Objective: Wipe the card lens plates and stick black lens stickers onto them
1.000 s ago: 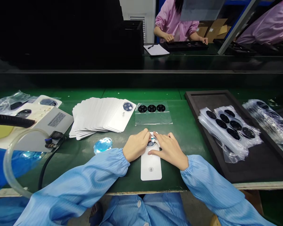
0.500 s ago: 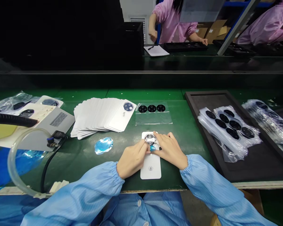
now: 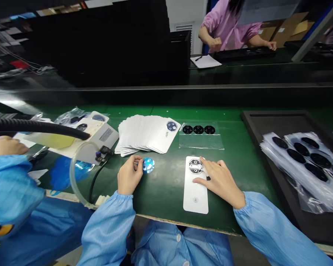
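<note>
"White backing card (image 3: 195, 195), where's it lying?"
"Flat on the green bench (image 3: 166, 199), under the spread fingers of the right hand (image 3: 220, 181), touching its round lens plate (image 3: 195, 166)."
"And the left hand (image 3: 129, 174)?"
"Curled at crumpled blue film (image 3: 148, 165); grip unclear."

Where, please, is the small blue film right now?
In the head view, the blue film sits at the fingertips of the left hand, just below the stack of white cards.

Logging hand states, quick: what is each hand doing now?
Left hand: closed, pinching the blue film piece.
Right hand: open, resting on the white card.
</note>
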`<action>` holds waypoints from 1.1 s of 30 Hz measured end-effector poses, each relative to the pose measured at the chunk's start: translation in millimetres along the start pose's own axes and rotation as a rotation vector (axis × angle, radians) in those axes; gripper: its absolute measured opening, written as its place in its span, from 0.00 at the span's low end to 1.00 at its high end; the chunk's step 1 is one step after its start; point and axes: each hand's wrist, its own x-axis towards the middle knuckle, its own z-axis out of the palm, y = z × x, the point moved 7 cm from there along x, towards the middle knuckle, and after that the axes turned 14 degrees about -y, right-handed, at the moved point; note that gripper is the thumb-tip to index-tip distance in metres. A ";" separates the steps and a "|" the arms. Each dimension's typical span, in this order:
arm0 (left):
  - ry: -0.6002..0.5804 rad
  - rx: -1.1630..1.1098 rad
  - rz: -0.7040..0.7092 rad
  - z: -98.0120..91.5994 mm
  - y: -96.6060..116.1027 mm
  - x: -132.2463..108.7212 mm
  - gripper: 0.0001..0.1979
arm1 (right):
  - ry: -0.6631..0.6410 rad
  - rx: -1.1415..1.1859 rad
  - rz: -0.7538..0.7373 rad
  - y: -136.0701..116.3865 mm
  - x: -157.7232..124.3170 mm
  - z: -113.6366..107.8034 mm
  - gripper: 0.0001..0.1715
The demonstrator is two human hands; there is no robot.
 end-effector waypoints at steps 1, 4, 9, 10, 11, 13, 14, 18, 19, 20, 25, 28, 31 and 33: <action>0.009 0.019 -0.010 -0.7 1.0 -1.8 0.07 | -0.003 0.004 -0.002 0.3 0.1 0.4 0.42; 0.037 0.046 -0.024 -7.3 7.6 -6.0 0.07 | -0.020 0.018 0.005 1.5 0.9 1.0 0.43; 0.066 -0.048 0.013 -13.4 25.5 -10.3 0.12 | -0.047 0.050 0.037 2.5 3.7 -2.5 0.44; 0.044 -0.095 0.054 -9.0 34.3 -11.2 0.10 | -0.051 0.058 0.040 2.4 4.5 -3.5 0.43; 0.002 -0.148 0.111 -2.0 46.0 -12.0 0.09 | -0.054 0.067 0.044 2.4 5.3 -4.3 0.41; -0.137 -0.262 0.258 18.1 76.4 -15.0 0.07 | -0.049 0.082 0.061 3.0 6.3 -5.8 0.40; -0.218 -0.317 0.334 29.2 92.9 -17.4 0.08 | -0.041 0.089 0.072 3.5 6.4 -6.5 0.40; -0.437 -0.543 0.483 62.2 138.9 -24.5 0.21 | 0.012 0.112 0.096 3.5 2.1 -8.7 0.41; -0.466 -0.608 0.474 67.4 142.9 -24.2 0.23 | 0.027 0.119 0.094 3.1 0.3 -9.2 0.41; -0.494 -0.677 0.453 72.0 144.8 -23.4 0.24 | 0.042 0.126 0.091 2.7 -1.5 -9.9 0.42; -0.597 -1.008 0.328 80.4 144.3 -26.1 0.15 | 0.137 0.174 0.048 0.1 -8.8 -15.9 0.46; -0.520 -1.197 0.234 67.2 136.4 -38.7 0.14 | 0.320 0.366 0.074 3.2 -20.4 -27.4 0.43; -0.338 -1.368 0.136 44.7 115.2 -62.5 0.20 | 0.397 0.536 0.178 11.6 -38.4 -29.3 0.37; -0.157 -1.449 0.062 29.0 93.0 -85.1 0.24 | 0.346 0.600 0.243 20.5 -48.7 -21.3 0.34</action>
